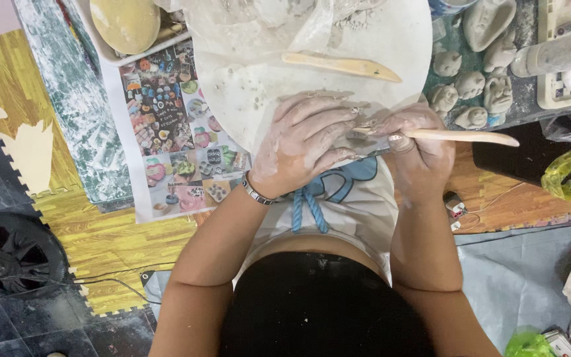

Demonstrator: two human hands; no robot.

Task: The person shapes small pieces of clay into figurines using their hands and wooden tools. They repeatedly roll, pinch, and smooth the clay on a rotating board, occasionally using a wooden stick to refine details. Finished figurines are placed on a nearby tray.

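Note:
My left hand [306,140], coated in grey clay, cups a small clay piece at the near edge of a round white work board [404,39]; the piece is almost fully hidden under my fingers. My right hand [412,142] grips a long wooden modelling tool [470,137] whose tip meets the clay between my hands. A second wooden tool [342,65] lies flat on the board, beyond my hands. A sheet of clear plastic [279,26] covers a lump of clay at the board's far side.
Several small grey clay figures [470,86] stand on the table to the right. A printed sheet of coloured pictures [173,132] lies left of the board, with a tray holding a clay disc [125,23] above it. A black fan [8,254] sits on the floor at the left.

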